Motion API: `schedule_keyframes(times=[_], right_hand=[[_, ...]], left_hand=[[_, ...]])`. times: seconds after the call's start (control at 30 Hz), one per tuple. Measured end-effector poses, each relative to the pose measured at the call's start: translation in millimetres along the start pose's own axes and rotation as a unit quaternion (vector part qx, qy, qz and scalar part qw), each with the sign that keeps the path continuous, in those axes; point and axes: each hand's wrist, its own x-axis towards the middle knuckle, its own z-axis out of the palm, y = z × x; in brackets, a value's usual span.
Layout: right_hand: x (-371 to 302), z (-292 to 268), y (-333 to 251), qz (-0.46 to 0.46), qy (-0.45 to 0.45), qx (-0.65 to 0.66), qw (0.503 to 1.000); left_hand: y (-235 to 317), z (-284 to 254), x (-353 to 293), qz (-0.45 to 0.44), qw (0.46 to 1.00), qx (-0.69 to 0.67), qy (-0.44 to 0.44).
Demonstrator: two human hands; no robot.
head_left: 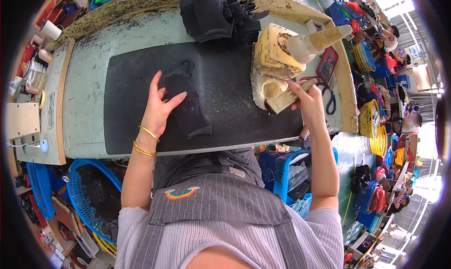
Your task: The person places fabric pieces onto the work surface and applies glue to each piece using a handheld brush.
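My left hand (pixel 162 102) rests at the left edge of a dark fabric piece (pixel 190 109), thumb and forefinger spread apart and the other fingers partly bent. The piece lies flat on a black mat (pixel 225 85), and its outline is hard to make out against it. My right hand (pixel 309 102) grips a flat, pale, crusted brush (pixel 285 99), its dark tip pointing down and left. That tip is close to the round mouth of a glue-caked yellowish container (pixel 277 53). Whether the tip touches the rim I cannot tell.
A stack of black molded pieces (pixel 206 15) sits at the table's far side. Beside the container lie dark-handled scissors (pixel 331 100) and a red-framed tray (pixel 327 64). A wooden rim (pixel 347 90) borders the table's right. Blue baskets (pixel 89 165) stand below the table's left.
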Motion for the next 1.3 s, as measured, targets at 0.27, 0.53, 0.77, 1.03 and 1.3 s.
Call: schedule_keyframes(times=[0.27, 0.53, 0.77, 1.03, 1.3], right_hand=[[-25.2, -24.8, 10.9, 0.12, 0.012, -0.002, 0.993], [-2.5, 133.5, -25.6, -0.051, -0.112, 0.102, 0.987], [28.5, 191.4, -16.5, -0.061, -0.117, -0.033, 0.991], [36.0, 204.6, -19.3, -0.116, -0.098, -0.087, 0.985], [28.2, 181.8, -10.5, -0.049, -0.186, -0.046, 0.98]], left_hand=[[-1.4, -18.5, 6.0, -0.001, 0.997, 0.064, -0.051], [-13.4, -20.5, 3.9, 0.052, 0.986, 0.153, -0.036], [-6.7, -21.6, 5.4, 0.102, 0.959, 0.263, -0.008], [-11.9, -27.0, 2.2, 0.101, 0.953, 0.284, -0.035], [-17.7, -19.0, -3.2, 0.137, 0.938, 0.319, 0.013]])
